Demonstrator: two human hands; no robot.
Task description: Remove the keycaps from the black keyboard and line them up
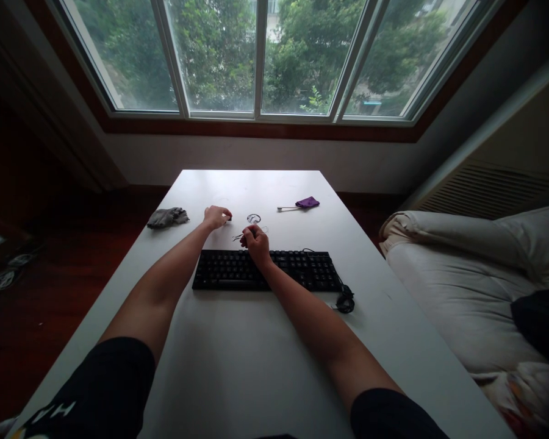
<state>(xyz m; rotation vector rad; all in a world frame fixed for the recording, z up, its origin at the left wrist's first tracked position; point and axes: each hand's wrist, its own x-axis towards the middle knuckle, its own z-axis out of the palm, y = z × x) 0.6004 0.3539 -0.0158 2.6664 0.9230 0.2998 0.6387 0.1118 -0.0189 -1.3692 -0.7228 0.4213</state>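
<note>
A black keyboard [302,268] lies across the white table, its cable [345,300] bundled at the right end. Over its back edge, my right hand [256,242] is closed around a thin wire tool [236,238], which looks like a wire keycap puller. Its prongs stick out to the left, and a faint wire loop shows to the right. Farther back on the left, my left hand [216,216] has its fingertips together on a small dark piece [229,219], too small to name surely. Between and beyond the hands sits a small round item [254,218] with a dark outline.
A crumpled grey cloth [168,217] rests at the table's left edge. Toward the back right are a folded purple cloth [307,202] and a thin white stick [288,209]. A cushioned sofa [443,286] stands to the right, and a window is beyond the table [210,366].
</note>
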